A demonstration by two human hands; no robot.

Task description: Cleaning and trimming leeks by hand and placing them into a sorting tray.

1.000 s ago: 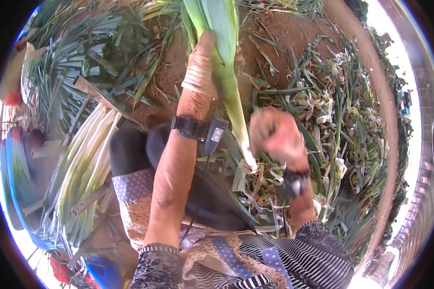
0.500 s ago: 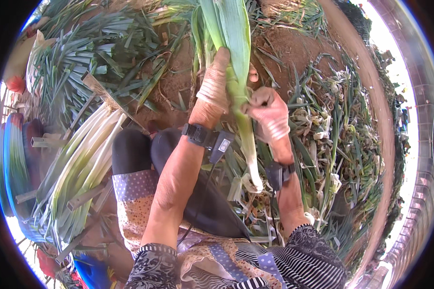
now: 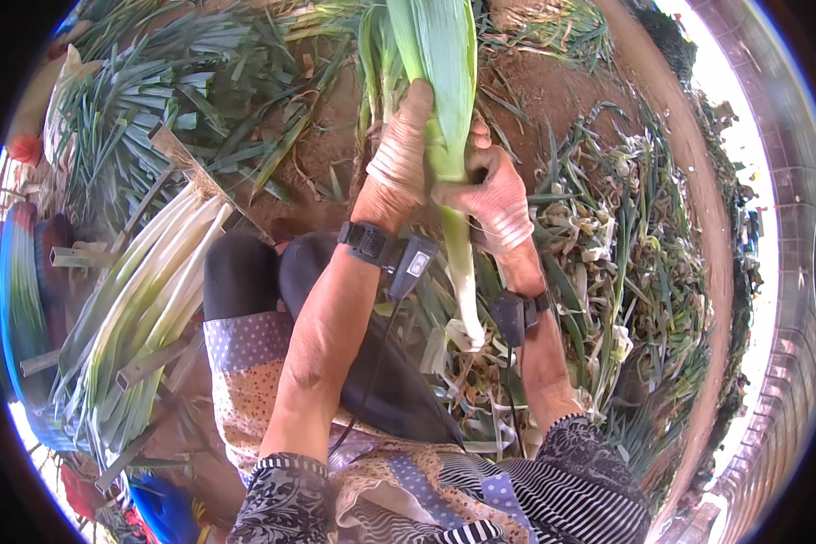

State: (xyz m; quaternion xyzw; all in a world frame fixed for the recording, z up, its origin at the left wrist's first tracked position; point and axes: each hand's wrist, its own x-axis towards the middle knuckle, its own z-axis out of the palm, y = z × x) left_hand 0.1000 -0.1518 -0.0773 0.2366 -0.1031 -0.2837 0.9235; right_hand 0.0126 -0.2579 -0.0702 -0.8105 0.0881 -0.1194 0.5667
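A single leek (image 3: 463, 281) hangs before me, its broad green leaves running up and away and its white root end pointing down toward my lap. My left hand (image 3: 402, 154), in a pale worn glove with bare-looking fingers, is closed around the leek where the leaves begin. Lower on the stalk, my right hand (image 3: 497, 195), gloved alike, has its thumb laid across the front with the fingers curled at the right side. Part of the left fingers is hidden behind the leaves. Each wrist carries a dark strapped device with a cable.
Pale leeks (image 3: 140, 299) lie side by side on a metal frame (image 3: 186, 163) at my left. Beyond it spreads a heap of green-topped leeks (image 3: 172, 100). Stripped leaves (image 3: 630, 272) cover the ground to my right. A blue object (image 3: 163, 510) sits at the lower left.
My right thumb has gone from pinching at the stalk's right edge to lying across its front, and the right hand has shifted slightly up. The left hand keeps its grip on the leek.
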